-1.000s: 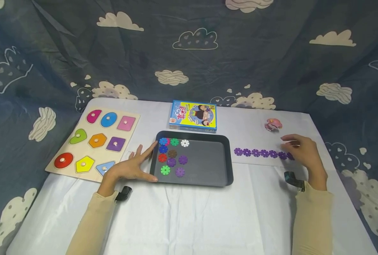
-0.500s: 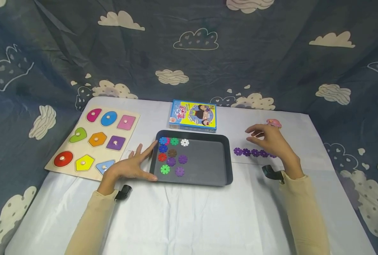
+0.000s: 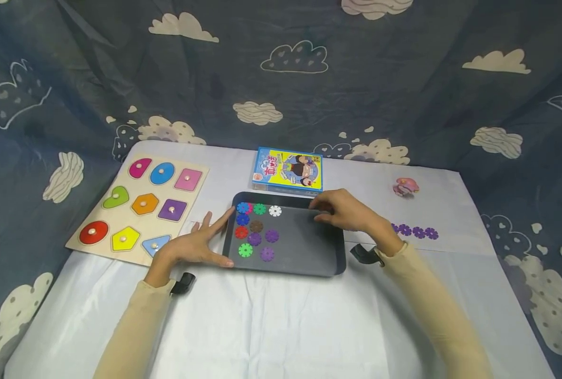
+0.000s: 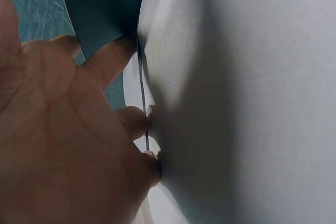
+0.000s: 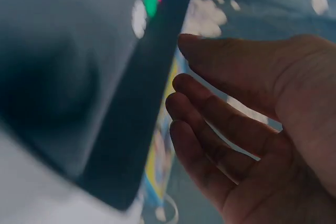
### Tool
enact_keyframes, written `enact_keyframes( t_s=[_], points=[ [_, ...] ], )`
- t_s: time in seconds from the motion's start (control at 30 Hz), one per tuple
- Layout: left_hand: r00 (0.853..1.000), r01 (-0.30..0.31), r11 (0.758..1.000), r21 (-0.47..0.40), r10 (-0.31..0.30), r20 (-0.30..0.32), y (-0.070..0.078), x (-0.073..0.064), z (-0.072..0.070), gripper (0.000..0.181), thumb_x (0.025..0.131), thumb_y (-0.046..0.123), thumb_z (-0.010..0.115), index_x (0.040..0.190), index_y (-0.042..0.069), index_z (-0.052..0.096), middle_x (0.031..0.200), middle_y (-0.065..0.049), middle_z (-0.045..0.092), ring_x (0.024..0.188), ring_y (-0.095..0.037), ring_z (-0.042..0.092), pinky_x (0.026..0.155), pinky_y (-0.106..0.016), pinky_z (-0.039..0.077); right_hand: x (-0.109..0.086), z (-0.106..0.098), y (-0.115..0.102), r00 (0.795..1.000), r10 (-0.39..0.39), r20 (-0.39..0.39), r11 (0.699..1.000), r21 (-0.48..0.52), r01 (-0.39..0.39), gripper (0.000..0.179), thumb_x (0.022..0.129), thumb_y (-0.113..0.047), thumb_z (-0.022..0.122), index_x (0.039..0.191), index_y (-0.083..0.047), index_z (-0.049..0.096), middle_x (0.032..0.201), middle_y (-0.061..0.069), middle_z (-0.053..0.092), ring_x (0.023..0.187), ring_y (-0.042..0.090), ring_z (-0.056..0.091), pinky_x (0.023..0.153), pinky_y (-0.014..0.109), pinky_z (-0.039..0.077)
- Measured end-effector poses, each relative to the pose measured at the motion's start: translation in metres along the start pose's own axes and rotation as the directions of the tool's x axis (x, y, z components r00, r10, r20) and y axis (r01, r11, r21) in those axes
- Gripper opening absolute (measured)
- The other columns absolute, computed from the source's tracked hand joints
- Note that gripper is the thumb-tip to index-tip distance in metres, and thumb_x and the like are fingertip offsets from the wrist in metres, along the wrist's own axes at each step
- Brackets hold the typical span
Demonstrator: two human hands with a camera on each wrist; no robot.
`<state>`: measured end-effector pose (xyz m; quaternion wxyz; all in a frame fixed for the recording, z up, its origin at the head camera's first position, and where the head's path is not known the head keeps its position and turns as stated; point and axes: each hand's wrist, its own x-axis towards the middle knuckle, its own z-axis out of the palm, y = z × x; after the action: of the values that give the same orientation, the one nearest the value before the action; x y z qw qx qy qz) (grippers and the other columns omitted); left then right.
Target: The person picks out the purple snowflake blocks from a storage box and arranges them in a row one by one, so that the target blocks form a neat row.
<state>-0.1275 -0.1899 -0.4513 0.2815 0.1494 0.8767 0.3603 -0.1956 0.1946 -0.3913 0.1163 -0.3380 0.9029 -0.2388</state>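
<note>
A dark grey tray (image 3: pixel 304 242) holds several notched plastic discs in mixed colours in its left half, among them a white disc (image 3: pixel 274 211) and a purple disc (image 3: pixel 272 236). At its left end my left hand (image 3: pixel 193 247) spreads thumb and forefinger, touching the near and far corners. Over the tray's far right part hovers my right hand (image 3: pixel 347 210), fingers loosely bent. In the right wrist view nothing shows between that hand's thumb and fingers (image 5: pixel 194 103). Right of the tray lies a row of purple discs (image 3: pixel 418 232), partly hidden by my right forearm.
Behind the tray stands a blue and yellow card box (image 3: pixel 288 171). A wooden shape puzzle board (image 3: pixel 139 210) lies to the left. At the back right sits a small pink toy (image 3: pixel 406 187). A white cloth (image 3: pixel 290 326) covers the table, with a cloud-patterned curtain behind.
My right hand has moved left from the right end of the purple row, past the row, to above the tray. The left hand stays at the tray's left end.
</note>
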Motion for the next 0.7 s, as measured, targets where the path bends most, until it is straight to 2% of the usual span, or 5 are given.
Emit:
enact_keyframes(
  t_s=[0.2, 0.33, 0.5, 0.57, 0.7],
  points=[
    [1.000, 0.002, 1.000, -0.004, -0.002, 0.006, 0.000, 0.001, -0.001, 0.128, 0.069, 0.057, 0.086, 0.157, 0.050, -0.006, 0.165, -0.023, -0.018, 0.148, -0.053, -0.020, 0.116, -0.071, -0.011, 0.023, 0.019, -0.018, 0.990, -0.077, 0.121, 0.996, -0.044, 0.083, 0.027, 0.086, -0.010, 0.078, 0.112, -0.002, 0.072, 0.110, 0.010, 0.073, 0.096, 0.024, 0.069, 0.087, 0.038, 0.058],
    [1.000, 0.003, 1.000, -0.014, -0.003, 0.010, 0.000, 0.001, 0.000, 0.128, 0.068, 0.058, 0.087, 0.156, 0.052, -0.006, 0.166, -0.021, -0.017, 0.149, -0.051, -0.020, 0.117, -0.070, -0.012, 0.032, 0.028, -0.026, 0.978, -0.112, 0.173, 0.991, -0.051, 0.123, 0.028, 0.086, -0.010, 0.078, 0.113, -0.003, 0.072, 0.110, 0.008, 0.072, 0.095, 0.022, 0.066, 0.086, 0.036, 0.057],
    [1.000, -0.006, 1.000, -0.001, 0.006, 0.012, 0.000, 0.000, 0.000, 0.128, 0.069, 0.057, 0.086, 0.157, 0.049, -0.007, 0.167, -0.020, -0.014, 0.150, -0.046, -0.021, 0.117, -0.069, -0.013, 0.043, 0.036, -0.030, 0.957, -0.197, 0.214, 0.976, -0.052, 0.213, 0.025, 0.085, -0.009, 0.079, 0.108, -0.003, 0.072, 0.104, 0.008, 0.071, 0.088, 0.020, 0.061, 0.080, 0.031, 0.053],
    [1.000, -0.011, 1.000, 0.003, 0.011, 0.013, 0.000, 0.000, -0.001, 0.128, 0.070, 0.055, 0.086, 0.157, 0.048, -0.007, 0.167, -0.020, -0.014, 0.151, -0.045, -0.021, 0.117, -0.069, -0.013, 0.047, 0.038, -0.032, 0.951, -0.211, 0.226, 0.973, -0.043, 0.226, 0.025, 0.084, -0.009, 0.080, 0.106, -0.003, 0.072, 0.103, 0.008, 0.070, 0.088, 0.020, 0.061, 0.080, 0.031, 0.053],
    [1.000, -0.021, 1.000, -0.003, 0.021, 0.010, 0.000, 0.000, -0.001, 0.127, 0.071, 0.055, 0.086, 0.157, 0.048, -0.007, 0.167, -0.019, -0.013, 0.151, -0.045, -0.021, 0.117, -0.069, -0.013, 0.053, 0.043, -0.034, 0.945, -0.172, 0.279, 0.982, -0.022, 0.185, 0.022, 0.085, -0.012, 0.080, 0.104, -0.006, 0.072, 0.107, 0.005, 0.069, 0.094, 0.018, 0.060, 0.087, 0.032, 0.053]
  ],
)
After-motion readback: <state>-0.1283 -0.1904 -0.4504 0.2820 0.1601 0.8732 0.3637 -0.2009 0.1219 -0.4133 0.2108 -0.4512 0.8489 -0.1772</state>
